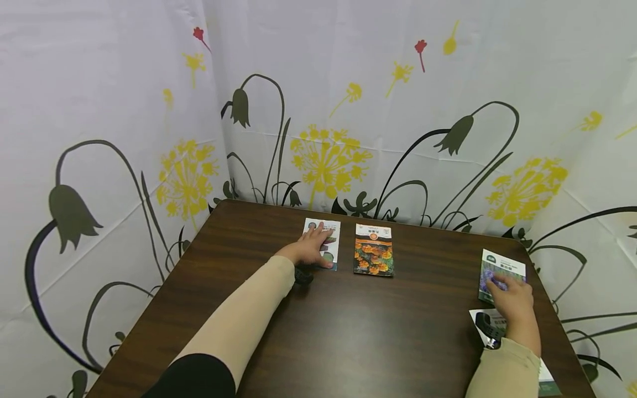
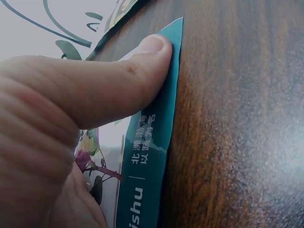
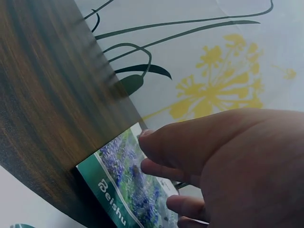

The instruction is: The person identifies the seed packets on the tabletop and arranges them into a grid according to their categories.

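My left hand (image 1: 312, 247) rests on a white seed packet (image 1: 333, 228) with a teal bottom strip, fingers spread over its front. In the left wrist view the thumb (image 2: 149, 61) lies along the teal strip (image 2: 147, 166). At the table's right side, my right hand (image 1: 513, 298) is over a seed packet with purple flowers (image 1: 487, 275). The right wrist view shows loosely bent fingers (image 3: 183, 204) at that packet's (image 3: 135, 185) face, not curled round it; whether they touch is unclear. Partly under my right wrist lies another white packet (image 1: 547, 381) with a green end.
An orange-flower seed packet (image 1: 373, 251) lies right of my left hand. The dark wooden table (image 1: 368, 331) ends at a white curtain (image 1: 318, 66) printed with flowers, at the back and both sides.
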A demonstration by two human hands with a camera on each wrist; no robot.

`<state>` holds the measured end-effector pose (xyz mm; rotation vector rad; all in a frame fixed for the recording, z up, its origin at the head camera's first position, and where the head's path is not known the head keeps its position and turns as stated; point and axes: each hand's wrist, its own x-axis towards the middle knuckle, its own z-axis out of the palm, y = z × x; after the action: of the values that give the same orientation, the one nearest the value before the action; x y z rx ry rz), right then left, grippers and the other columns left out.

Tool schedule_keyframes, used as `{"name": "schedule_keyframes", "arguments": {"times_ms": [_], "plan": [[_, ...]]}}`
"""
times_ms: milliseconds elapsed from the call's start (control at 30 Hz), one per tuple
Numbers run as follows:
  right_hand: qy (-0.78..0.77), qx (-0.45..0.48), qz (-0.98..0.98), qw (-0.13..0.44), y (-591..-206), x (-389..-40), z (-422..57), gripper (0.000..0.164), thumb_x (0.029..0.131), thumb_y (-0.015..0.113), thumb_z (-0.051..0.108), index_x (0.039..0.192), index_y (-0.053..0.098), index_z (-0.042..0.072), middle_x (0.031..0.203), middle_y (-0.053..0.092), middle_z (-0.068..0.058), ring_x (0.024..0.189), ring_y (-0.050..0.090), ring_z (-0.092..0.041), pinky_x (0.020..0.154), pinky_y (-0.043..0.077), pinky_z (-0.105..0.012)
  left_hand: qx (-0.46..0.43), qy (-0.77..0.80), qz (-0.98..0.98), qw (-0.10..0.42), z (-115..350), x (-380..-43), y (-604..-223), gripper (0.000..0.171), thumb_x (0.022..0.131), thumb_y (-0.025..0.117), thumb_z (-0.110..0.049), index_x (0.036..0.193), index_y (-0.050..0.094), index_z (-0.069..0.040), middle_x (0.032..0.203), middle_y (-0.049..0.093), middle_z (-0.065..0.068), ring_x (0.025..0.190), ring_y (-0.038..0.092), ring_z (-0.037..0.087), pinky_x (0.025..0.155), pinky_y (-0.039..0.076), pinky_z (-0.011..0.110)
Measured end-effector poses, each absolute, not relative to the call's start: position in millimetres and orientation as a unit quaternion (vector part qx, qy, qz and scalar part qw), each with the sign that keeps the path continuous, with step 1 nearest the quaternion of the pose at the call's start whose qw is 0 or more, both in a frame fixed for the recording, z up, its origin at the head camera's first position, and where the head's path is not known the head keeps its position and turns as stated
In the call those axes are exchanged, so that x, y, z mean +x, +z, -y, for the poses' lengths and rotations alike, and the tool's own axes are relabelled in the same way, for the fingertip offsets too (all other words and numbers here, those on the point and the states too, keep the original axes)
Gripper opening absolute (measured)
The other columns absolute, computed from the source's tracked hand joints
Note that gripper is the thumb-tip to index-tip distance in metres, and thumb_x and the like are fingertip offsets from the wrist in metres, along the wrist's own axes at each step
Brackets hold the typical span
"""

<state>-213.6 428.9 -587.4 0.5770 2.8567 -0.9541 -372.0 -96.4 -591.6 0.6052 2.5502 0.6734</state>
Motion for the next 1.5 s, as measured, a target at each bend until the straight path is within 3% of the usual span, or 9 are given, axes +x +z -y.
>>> {"name": "schedule_keyframes", "arguments": {"times_ms": [367,1033,1333,1500], "plan": [[-0.308,0.18,-0.931,0.079,-589,-214,-429,0.066,0.115,0.044,0.039,0.159,0.038,-0.009,0.165,0.01,-0.05,0.154,0.009,-0.073,0.124,0.02,-0.081,0.212,0.246,-0.92,0.218,94,-371,-593,0.112,0.09,0.09,-0.041,0.176,0.022,-0.017,0.185,-0.006,0.017,0.171,-0.012,0.044,0.139,0.0,0.06],[-0.333,0.113,-0.932,0.086,-592,-226,-417,0.07,0.115,0.049,0.042,0.16,0.038,-0.01,0.166,0.008,-0.05,0.155,0.01,-0.069,0.124,0.02,-0.082,0.21,0.239,-0.925,0.21,94,-373,-594,0.112,0.089,0.091,-0.042,0.176,0.023,-0.018,0.185,-0.004,0.016,0.171,-0.01,0.043,0.139,0.002,0.059],[-0.336,0.074,-0.935,0.089,-591,-231,-408,0.064,0.117,0.048,0.039,0.161,0.041,-0.006,0.17,0.013,-0.044,0.156,0.016,-0.068,0.123,0.022,-0.082,0.202,0.252,-0.922,0.215,93,-374,-596,0.113,0.088,0.092,-0.041,0.176,0.024,-0.019,0.186,-0.005,0.015,0.171,-0.012,0.042,0.138,0.0,0.061],[-0.33,0.036,-0.94,0.072,-593,-237,-395,0.06,0.116,0.051,0.033,0.16,0.042,-0.007,0.166,0.023,-0.045,0.153,0.023,-0.068,0.121,0.026,-0.081,0.203,0.252,-0.921,0.216,94,-373,-595,0.114,0.087,0.092,-0.041,0.175,0.024,-0.018,0.185,-0.004,0.015,0.171,-0.011,0.043,0.138,0.001,0.061]]}}
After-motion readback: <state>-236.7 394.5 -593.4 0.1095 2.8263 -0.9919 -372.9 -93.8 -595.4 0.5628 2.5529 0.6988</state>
